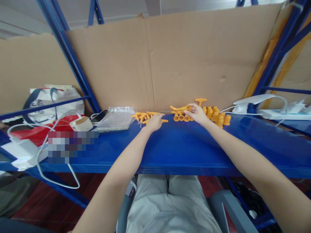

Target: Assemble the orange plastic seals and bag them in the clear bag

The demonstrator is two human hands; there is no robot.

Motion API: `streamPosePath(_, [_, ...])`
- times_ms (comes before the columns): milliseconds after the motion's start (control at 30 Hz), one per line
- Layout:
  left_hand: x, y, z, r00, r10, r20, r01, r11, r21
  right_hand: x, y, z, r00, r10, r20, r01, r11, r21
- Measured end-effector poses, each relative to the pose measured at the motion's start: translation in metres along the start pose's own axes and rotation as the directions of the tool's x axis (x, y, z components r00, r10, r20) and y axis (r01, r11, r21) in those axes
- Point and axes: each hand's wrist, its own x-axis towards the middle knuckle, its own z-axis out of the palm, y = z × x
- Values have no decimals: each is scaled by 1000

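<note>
My left hand (154, 123) is closed around a yellow T-shaped corkscrew handle (165, 121), whose ends stick out on both sides of the fingers. Just behind it lies a pile of similar yellow handles (142, 115), with metal spirals hanging toward the table's front. Raised a little over the table, my right hand (197, 114) pinches a yellow corkscrew body (181, 109) with its round open end near the fingertips. Below that hand, a row of yellow bodies (181, 118) lies with open ends facing me.
More yellow pieces (213, 114) stand in a group to the right, and one T-topped piece (201, 101) rises behind them. Clear plastic bags (116, 118) lie at left. Cables, a white charger (81, 124) and a red bag (36, 132) crowd the far left. A power strip (284, 114) sits at right.
</note>
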Motion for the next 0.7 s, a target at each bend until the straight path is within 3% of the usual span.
streamPosePath(67, [0,-6,2,991,-7,130,-7,994,113,2,1,3,997,-72,-36,64,981,-186])
streamPosePath(133, [-1,-10,2,975,-24,219,-14,985,172,2,-3,7,993,-118,10,111,901,-420])
streamPosePath(233, [-1,-10,0,965,-63,253,9,978,209,2,-18,19,964,-124,234,260,621,-740])
streamPosePath(300, [-1,-9,-1,963,-80,258,22,975,222,3,-27,30,925,-93,368,373,412,-832])
streamPosePath(367, [-1,-7,-2,961,-76,265,15,974,226,6,-32,42,905,-63,421,421,279,-863])
streamPosePath(500, [-3,-3,-4,961,-68,270,9,977,213,10,-34,64,892,-29,452,448,203,-871])
streamPosePath(700, [-5,-1,-5,959,-73,274,13,976,216,5,-33,79,892,30,451,433,229,-872])
